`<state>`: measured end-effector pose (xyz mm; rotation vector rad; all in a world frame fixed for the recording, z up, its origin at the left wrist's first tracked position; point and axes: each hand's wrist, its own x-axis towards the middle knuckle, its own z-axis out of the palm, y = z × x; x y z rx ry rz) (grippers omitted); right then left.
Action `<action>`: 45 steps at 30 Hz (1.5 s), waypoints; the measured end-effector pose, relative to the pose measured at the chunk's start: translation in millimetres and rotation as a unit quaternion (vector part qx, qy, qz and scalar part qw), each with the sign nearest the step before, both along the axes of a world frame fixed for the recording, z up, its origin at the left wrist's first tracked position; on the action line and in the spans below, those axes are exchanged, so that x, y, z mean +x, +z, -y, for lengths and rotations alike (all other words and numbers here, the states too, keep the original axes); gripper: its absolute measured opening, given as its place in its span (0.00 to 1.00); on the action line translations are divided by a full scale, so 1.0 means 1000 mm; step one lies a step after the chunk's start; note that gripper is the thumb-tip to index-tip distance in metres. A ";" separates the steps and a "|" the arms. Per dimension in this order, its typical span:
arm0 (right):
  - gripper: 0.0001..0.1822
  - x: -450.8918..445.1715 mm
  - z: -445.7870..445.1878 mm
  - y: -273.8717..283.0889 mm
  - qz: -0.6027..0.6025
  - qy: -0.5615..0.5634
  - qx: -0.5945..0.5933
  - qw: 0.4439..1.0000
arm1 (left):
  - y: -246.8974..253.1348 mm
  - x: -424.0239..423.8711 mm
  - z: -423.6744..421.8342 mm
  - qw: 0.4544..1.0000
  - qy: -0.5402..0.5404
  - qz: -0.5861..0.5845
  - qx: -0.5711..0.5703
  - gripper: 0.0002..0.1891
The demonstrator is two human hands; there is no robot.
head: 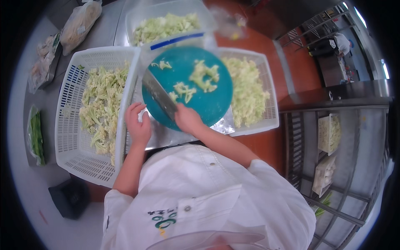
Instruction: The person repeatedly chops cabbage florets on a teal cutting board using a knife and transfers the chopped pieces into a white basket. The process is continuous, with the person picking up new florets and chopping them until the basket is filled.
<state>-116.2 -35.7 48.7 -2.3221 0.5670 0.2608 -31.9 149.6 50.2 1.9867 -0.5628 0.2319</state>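
My right hand (188, 118) grips a wide-bladed cleaver (160, 93), its blade slanting across the left part of a round teal cutting board (215, 103). Cut cauliflower florets (185, 90) lie just right of the blade, and a larger cauliflower cluster (204, 76) sits farther right on the board. Some small bits are beyond the blade's tip. My left hand (138, 125) is raised beside the board's left edge, thumb and fingers apart, with nothing visible in it. It is close to the rim of a white slotted plastic basket (70, 137), which holds cauliflower pieces (104, 106).
Another white basket (272, 115) of cauliflower stands right of the board. Beyond it is a translucent tub (129, 22) of cut pieces. Bagged produce (81, 26) and bagged green vegetables (37, 134) lie left. Metal shelving (337, 200) stands right; another person (340, 45) is far off.
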 end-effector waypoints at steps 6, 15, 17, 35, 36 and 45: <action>0.14 0.056 0.016 0.002 -0.019 -0.142 0.019 0.990 | -0.001 0.005 -0.021 0.999 -0.012 -0.006 0.030 0.10; 0.16 -0.039 0.149 -0.016 -0.017 -0.347 -0.090 0.933 | 0.006 0.027 -0.032 0.999 -0.020 0.036 0.019 0.10; 0.15 -0.058 0.173 -0.005 -0.017 -0.379 -0.124 0.917 | 0.005 0.038 -0.028 0.994 -0.005 0.044 0.095 0.14; 0.13 -0.147 0.139 -0.019 0.015 -0.186 -0.030 0.982 | 0.019 0.045 0.009 0.900 0.104 -0.016 0.422 0.34; 0.12 -0.154 0.160 -0.018 -0.001 -0.218 -0.040 0.975 | 0.016 0.048 0.008 0.898 0.112 -0.013 0.426 0.34; 0.15 -0.195 0.255 -0.003 0.087 -0.282 -0.073 0.953 | 0.003 0.035 0.015 0.867 0.138 0.048 0.476 0.39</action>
